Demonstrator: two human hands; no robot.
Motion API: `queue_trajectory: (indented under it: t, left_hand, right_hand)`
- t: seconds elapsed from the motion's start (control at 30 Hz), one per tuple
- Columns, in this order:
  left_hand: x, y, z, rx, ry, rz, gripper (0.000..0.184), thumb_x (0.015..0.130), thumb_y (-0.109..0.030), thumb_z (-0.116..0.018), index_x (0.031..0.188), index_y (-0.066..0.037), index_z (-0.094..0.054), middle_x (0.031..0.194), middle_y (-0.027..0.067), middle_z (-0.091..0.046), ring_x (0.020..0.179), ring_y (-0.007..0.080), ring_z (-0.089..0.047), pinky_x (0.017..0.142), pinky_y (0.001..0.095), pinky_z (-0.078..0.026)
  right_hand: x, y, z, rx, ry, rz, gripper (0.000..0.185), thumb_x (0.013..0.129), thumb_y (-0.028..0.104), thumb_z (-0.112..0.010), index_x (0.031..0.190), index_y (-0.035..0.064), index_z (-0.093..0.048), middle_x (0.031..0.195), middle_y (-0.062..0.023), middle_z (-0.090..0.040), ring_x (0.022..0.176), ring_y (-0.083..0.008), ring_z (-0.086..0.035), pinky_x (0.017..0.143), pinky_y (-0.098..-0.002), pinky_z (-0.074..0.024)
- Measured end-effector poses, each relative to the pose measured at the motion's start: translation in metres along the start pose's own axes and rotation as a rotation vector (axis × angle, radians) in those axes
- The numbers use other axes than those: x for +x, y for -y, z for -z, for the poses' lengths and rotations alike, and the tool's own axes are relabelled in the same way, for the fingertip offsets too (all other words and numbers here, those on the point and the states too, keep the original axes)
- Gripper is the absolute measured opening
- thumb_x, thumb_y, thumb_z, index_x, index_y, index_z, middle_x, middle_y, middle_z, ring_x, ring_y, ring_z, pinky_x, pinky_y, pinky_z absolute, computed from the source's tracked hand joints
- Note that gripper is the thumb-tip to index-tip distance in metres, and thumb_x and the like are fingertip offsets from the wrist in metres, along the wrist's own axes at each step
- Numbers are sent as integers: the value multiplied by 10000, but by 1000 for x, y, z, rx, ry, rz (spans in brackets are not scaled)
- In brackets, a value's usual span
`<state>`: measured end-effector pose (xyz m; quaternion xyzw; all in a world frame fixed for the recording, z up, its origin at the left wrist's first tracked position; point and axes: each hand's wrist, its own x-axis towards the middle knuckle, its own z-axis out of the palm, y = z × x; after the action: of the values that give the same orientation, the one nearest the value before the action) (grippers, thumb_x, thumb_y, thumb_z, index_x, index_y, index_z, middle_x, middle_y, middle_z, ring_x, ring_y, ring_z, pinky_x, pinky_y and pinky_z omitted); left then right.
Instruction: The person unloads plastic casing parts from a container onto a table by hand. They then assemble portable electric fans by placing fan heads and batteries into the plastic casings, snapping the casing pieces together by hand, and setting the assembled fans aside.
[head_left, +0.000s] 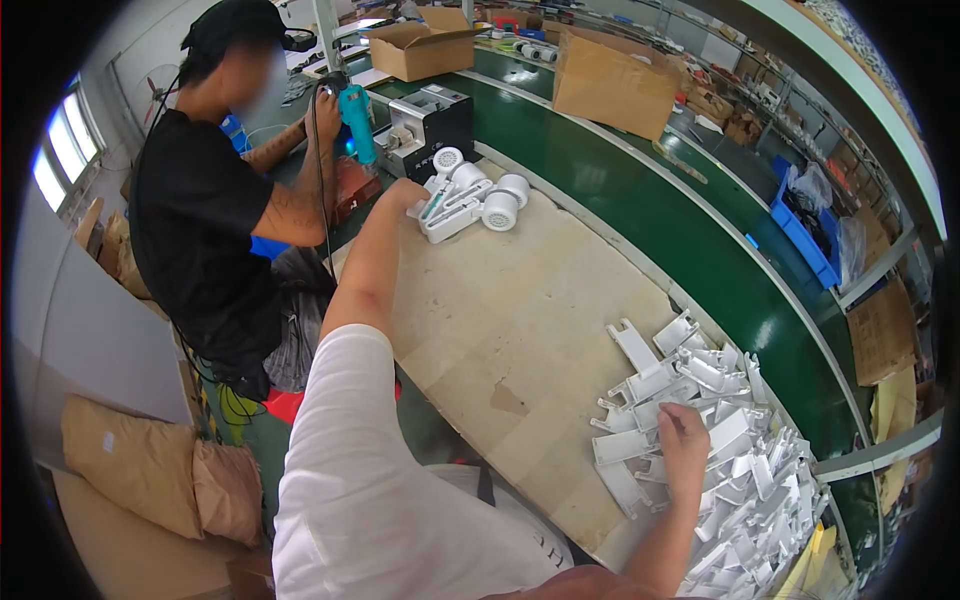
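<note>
My left hand point(402, 197) reaches to the far end of the board-topped table. Its fingers close at the end of a white plastic appliance housing point(455, 220), which looks like a hair dryer with an open handle. Beside it lie more such housings with round, grille-covered heads point(501, 209), grouped together. Over the left edge of a big heap of white plastic cover pieces point(735, 440) is my right hand point(684, 440), its fingers bent together. Whatever is between those fingertips is too small to make out.
At the left a co-worker point(215, 200) in black holds a teal power tool point(356, 122) near a grey metal box-shaped machine point(430, 125). A green conveyor point(610, 200) runs along the table's far side, with cardboard boxes point(615, 82) and a blue crate point(805, 225) beyond.
</note>
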<state>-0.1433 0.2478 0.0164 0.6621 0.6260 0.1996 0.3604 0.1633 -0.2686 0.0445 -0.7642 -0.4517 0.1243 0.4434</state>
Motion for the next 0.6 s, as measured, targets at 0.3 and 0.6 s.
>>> queue_trajectory:
  t: [0.3, 0.6]
  left_hand:
    - [-16, -18, -13, 301, -298, -128, 442, 627, -142, -657, 1024, 35, -579, 1006, 237, -605, 891, 331, -613, 788, 354, -479]
    - [-31, -25, -14, 264, -295, -165, 480, 758, -257, -545, 1151, 13, -488, 1074, 246, -576, 1012, 340, -569, 873, 403, -442]
  right_hand:
    - [0, -2, -1, 3, 6, 25, 131, 796, 58, -602, 914, 1, -620, 829, -93, -588, 708, -166, -560, 659, -263, -453]
    - [0, 2, 0, 3, 12, 0, 131, 797, 47, -599, 917, 1, -624, 826, -89, -586, 708, -163, -555, 657, -260, -452]
